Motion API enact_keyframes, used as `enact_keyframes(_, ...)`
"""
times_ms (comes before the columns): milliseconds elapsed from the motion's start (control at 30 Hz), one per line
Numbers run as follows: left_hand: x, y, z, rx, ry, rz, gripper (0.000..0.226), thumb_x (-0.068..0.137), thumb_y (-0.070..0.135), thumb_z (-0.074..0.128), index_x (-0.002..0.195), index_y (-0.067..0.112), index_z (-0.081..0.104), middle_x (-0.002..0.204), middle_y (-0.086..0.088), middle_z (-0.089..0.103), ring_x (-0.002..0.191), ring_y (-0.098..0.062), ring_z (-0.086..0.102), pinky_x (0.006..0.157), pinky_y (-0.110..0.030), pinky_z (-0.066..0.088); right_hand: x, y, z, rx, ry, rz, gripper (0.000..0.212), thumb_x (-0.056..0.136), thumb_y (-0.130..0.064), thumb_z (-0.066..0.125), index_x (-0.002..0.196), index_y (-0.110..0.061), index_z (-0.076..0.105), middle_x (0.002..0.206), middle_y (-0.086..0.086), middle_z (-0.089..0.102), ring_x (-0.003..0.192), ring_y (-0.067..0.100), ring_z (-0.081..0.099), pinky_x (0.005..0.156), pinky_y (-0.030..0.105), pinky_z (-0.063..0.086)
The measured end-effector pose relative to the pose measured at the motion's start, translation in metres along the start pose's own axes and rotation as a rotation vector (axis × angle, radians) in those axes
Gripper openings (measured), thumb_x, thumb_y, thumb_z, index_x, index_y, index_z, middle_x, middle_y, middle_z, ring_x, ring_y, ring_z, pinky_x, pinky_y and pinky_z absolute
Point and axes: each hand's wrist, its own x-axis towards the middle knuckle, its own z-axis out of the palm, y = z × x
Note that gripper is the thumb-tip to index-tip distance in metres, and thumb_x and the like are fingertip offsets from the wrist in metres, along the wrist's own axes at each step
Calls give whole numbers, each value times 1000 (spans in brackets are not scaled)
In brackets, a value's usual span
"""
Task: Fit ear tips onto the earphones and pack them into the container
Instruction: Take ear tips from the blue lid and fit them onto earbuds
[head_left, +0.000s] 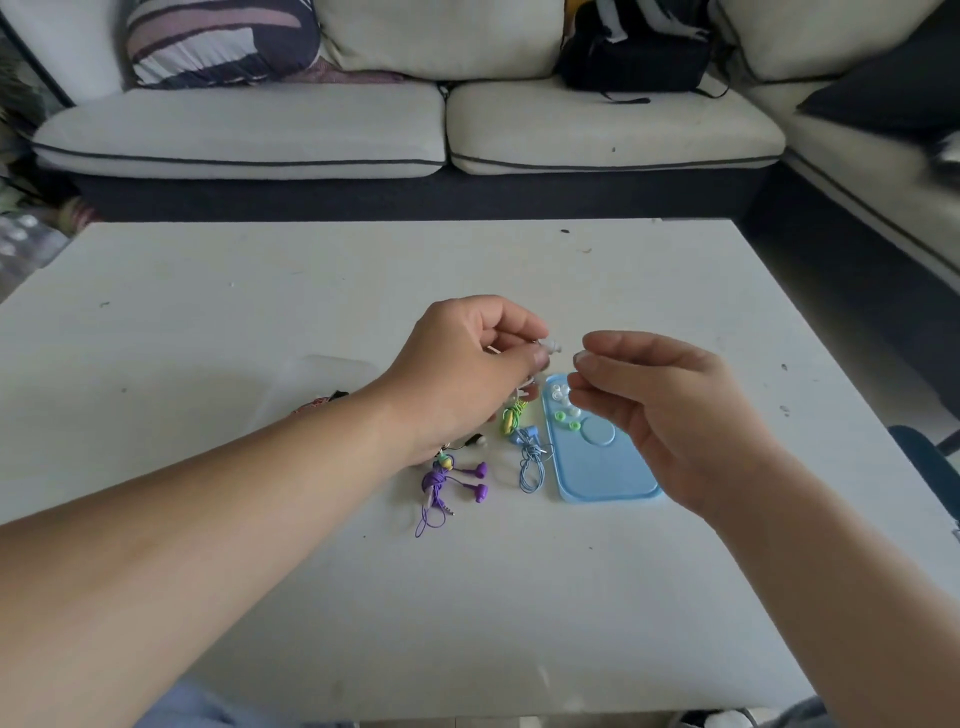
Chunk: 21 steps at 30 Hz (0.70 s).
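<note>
Above the table's (260, 312) middle, the left hand (467, 374) pinches a white earbud (549, 345) between thumb and fingertips, its nozzle pointing right. Just beside it, not touching, the right hand (660, 410) pinches a white tip (578, 356) between thumb and forefinger.

The tip is probably feather-light, soft and springy, easy to squash or flick away. A gentle hold on its outer skirt, leaving the bore free, seems best. The earbud looks like stiff plastic, safest held by its body.

The tip is tiny and pale, and its shape is too small to make out.

Below the hands, a blue tray (613, 483) holds spare tips (561, 396), white and green, at its far end. Left of the tray lie bundled green earphones (511, 420), blue earphones (530, 457) and purple earphones (457, 480). Farther left sits a clear container (332, 371), faint against the table.
</note>
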Motion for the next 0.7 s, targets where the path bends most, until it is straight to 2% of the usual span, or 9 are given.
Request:
enact_keyframes(200, -2, -2, 0, 13, -41, 29, 15, 93, 17, 76, 106, 23, 77, 90, -1, 78, 69, -8, 67, 54, -14, 47, -3, 5, 7, 110, -38, 59, 21, 84, 10, 71, 104, 6, 71, 87, 16, 74, 78, 26, 74, 76, 31, 63)
enact_keyframes(367, 1, -3, -4, 2, -36, 2, 10, 93, 16, 75, 100, 24, 76, 86, -4, 78, 73, -17, 74, 54, -29, 52, 5, 6, 11, 112, -130, 36, 26, 77, 5, 72, 104, 4, 70, 87, 15, 75, 76, 25, 74, 74, 32, 63)
enact_keyframes(533, 3, -2, -8, -13, -40, 23, 7, 94, 19, 75, 96, 25, 76, 86, -3, 77, 73, -19, 73, 55, -33, 51, 13, 8, 12, 123, -112, 69, 27, 84, 8, 71, 111, 12, 68, 90, 17, 71, 75, 24, 73, 71, 28, 61)
enact_keyframes(700, 2, -1, -9, -16, -31, 34, 6, 94, 18, 74, 97, 23, 76, 89, -7, 77, 73, -22, 68, 55, -35, 50, 14, 6, 13, 120, -108, 65, 12, 86, 5, 72, 98, 7, 71, 82, 14, 68, 75, 23, 71, 71, 28, 60)
